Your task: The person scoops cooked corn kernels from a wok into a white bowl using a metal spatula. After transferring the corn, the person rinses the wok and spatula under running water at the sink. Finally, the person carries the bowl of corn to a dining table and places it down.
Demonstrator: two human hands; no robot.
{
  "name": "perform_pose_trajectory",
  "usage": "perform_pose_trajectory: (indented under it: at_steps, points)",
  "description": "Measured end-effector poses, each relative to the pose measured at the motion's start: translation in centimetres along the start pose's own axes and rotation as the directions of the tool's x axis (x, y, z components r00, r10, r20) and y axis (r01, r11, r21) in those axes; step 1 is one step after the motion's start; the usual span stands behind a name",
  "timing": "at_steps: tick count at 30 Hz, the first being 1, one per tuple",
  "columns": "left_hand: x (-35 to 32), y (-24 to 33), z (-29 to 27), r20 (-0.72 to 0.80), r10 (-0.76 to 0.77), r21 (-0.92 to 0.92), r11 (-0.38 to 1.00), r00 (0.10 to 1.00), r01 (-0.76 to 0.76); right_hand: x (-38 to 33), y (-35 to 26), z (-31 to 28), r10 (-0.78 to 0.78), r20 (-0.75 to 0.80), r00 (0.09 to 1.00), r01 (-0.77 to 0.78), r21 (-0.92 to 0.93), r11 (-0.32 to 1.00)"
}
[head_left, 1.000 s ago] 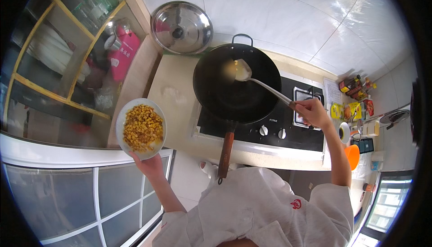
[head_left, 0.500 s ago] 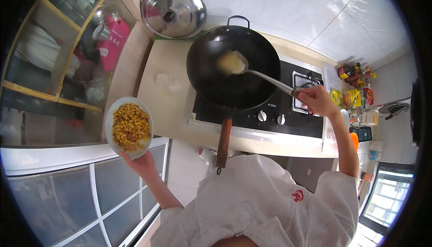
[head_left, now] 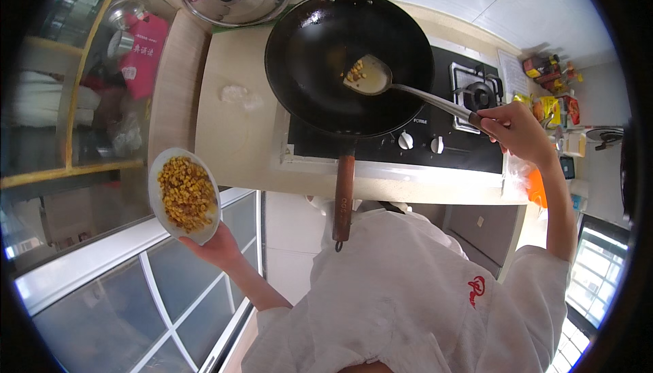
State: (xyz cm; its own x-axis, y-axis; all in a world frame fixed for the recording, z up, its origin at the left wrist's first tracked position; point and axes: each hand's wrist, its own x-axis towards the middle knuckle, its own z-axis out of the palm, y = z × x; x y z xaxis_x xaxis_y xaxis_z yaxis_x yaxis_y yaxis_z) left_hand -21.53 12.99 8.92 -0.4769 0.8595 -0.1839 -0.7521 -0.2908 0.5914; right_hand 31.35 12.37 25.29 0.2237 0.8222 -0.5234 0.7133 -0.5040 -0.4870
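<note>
Head view: Left hand [head_left: 216,245] grips the near edge of 1 white plate [head_left: 212,218] heaped with yellow corn kernels [head_left: 185,193], well left of the wok [head_left: 306,74]; fingers beneath are hidden. Right hand [head_left: 513,130] is wrapped round the handle of 1 metal spatula [head_left: 381,84], its blade over the wok with a few kernels at the lip. Risks, judged: plate tipping on a 1-sided grip would spill kernels; a bumped wooden handle [head_left: 344,199], overhanging the counter [head_left: 224,131], could swing the wok.
</note>
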Motion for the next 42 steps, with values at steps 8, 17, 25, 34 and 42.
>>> perform_pose_trajectory:
  at_steps: [8,17,25,34,42]
  points:
    - [0.1,-0.1,-0.4,-0.004,-0.021,0.033,0.999,1.000,0.021,5.1,-2.4,1.5,-0.094,-0.011,0.996,0.094,-0.006,0.996]
    - [-0.8,-0.4,0.9,-0.040,-0.006,0.108,0.994,0.999,0.011,9.9,-0.5,1.7,-0.182,0.006,0.983,0.183,-0.023,0.983]
    - [-1.5,-1.5,3.3,-0.001,-0.074,0.073,0.995,0.997,0.074,9.0,-1.9,1.9,-0.232,0.023,0.972,0.229,0.107,0.968]
    - [-1.8,-1.9,3.6,-0.023,-0.031,0.148,0.988,0.999,0.034,8.6,-0.1,2.7,-0.254,0.005,0.967,0.238,0.332,0.913]
    - [-1.9,-1.9,3.0,0.009,-0.062,0.029,0.998,0.998,0.062,6.2,2.3,-0.3,-0.175,-0.013,0.984,0.175,0.166,0.971]
